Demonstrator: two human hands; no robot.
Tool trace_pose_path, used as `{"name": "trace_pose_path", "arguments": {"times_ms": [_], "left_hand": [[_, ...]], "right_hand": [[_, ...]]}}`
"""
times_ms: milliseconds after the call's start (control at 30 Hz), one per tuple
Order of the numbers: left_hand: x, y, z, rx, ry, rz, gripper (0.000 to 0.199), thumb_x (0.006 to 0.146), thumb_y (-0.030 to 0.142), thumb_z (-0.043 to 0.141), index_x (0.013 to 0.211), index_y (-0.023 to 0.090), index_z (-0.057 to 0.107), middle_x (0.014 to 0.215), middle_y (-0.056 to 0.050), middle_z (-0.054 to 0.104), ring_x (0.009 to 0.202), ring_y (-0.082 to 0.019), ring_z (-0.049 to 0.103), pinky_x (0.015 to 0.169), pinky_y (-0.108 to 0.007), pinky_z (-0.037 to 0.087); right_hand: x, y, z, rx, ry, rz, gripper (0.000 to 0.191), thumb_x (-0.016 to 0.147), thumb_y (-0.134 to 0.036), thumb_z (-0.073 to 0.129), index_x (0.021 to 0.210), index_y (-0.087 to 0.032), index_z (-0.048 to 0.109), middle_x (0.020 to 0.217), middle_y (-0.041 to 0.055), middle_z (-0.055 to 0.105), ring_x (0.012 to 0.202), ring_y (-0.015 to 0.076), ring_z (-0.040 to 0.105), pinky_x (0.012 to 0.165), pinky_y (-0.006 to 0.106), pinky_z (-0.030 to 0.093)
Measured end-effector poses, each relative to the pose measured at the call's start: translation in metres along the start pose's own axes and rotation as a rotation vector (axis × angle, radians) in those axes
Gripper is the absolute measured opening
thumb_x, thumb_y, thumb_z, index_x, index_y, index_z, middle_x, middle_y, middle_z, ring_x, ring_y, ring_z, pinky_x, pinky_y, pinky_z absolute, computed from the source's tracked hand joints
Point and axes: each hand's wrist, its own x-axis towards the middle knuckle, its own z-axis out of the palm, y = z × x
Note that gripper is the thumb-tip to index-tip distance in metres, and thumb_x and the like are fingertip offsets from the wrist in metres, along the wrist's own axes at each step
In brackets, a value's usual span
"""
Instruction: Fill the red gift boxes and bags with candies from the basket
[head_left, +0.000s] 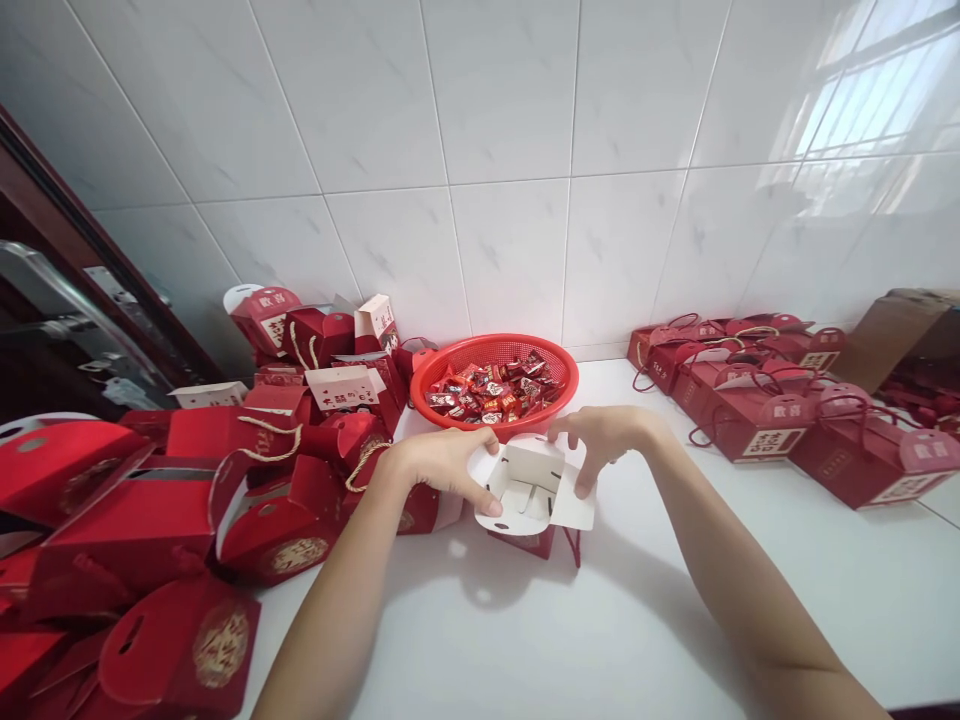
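Note:
In the middle of the table sits a small red gift box (517,505), its top flaps spread and its white inside showing no contents. My left hand (448,464) grips the left flap, thumb on the white inner face. On the opposite side my right hand (604,440) holds the right flap between thumb and fingers. A dark red cord handle (573,548) hangs at the box's front right. Just behind the box stands a red plastic basket (421,388) with many wrapped candies (499,392) in it.
Many red boxes (135,520), several with raised flaps, are heaped at the left. Closed red boxes with cord handles (757,405) stand in rows at the right. A brown cardboard box (896,335) is at the far right. The tiled wall (510,240) bounds the white table (540,640).

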Motion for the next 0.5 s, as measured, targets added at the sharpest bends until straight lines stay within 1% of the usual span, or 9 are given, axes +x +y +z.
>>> {"name": "trace_pose_path", "arguments": {"times_ms": [67,167,267,367,500], "left_hand": [[0.000,-0.003,-0.001,-0.007,0.012,-0.015,0.085,0.054,0.060,0.080,0.127,0.024,0.056,0.112,-0.006,0.068,0.098,-0.031,0.062,0.071,-0.029,0.044],[0.002,-0.008,-0.002,-0.010,0.016,-0.030,0.085,0.054,0.061,0.080,0.128,0.024,0.056,0.113,-0.006,0.067,0.100,-0.031,0.062,0.072,-0.028,0.043],[0.004,-0.015,-0.005,-0.021,-0.028,-0.006,0.086,0.057,0.060,0.080,0.130,0.024,0.054,0.114,-0.005,0.067,0.100,-0.029,0.062,0.074,-0.028,0.044],[0.005,-0.023,-0.008,-0.058,-0.070,0.029,0.086,0.059,0.059,0.078,0.133,0.024,0.052,0.113,-0.003,0.068,0.100,-0.027,0.062,0.076,-0.027,0.045],[0.002,-0.030,-0.010,-0.116,-0.021,0.097,0.076,0.067,0.058,0.075,0.132,0.025,0.056,0.123,-0.003,0.067,0.109,-0.026,0.061,0.085,-0.026,0.046]], "right_hand": [[0.003,0.001,0.000,-0.004,0.021,-0.027,0.092,0.045,-0.043,0.091,0.128,-0.025,0.058,0.123,0.0109,0.062,0.085,0.0255,0.065,0.064,0.034,0.052],[0.005,0.004,0.000,-0.005,0.062,-0.076,0.091,0.049,-0.045,0.089,0.132,-0.027,0.056,0.122,0.0085,0.063,0.093,0.0260,0.065,0.071,0.033,0.052],[0.007,0.005,-0.001,-0.009,0.055,-0.093,0.091,0.050,-0.046,0.089,0.133,-0.028,0.056,0.122,0.0072,0.064,0.096,0.0265,0.065,0.076,0.033,0.051],[0.006,0.004,-0.002,-0.016,0.046,-0.083,0.091,0.051,-0.048,0.088,0.133,-0.028,0.056,0.124,0.0070,0.064,0.099,0.0272,0.065,0.077,0.033,0.051],[0.001,-0.001,-0.002,-0.035,0.059,-0.088,0.086,0.053,-0.049,0.087,0.131,-0.028,0.058,0.125,0.0066,0.064,0.102,0.0280,0.065,0.075,0.032,0.050]]}}
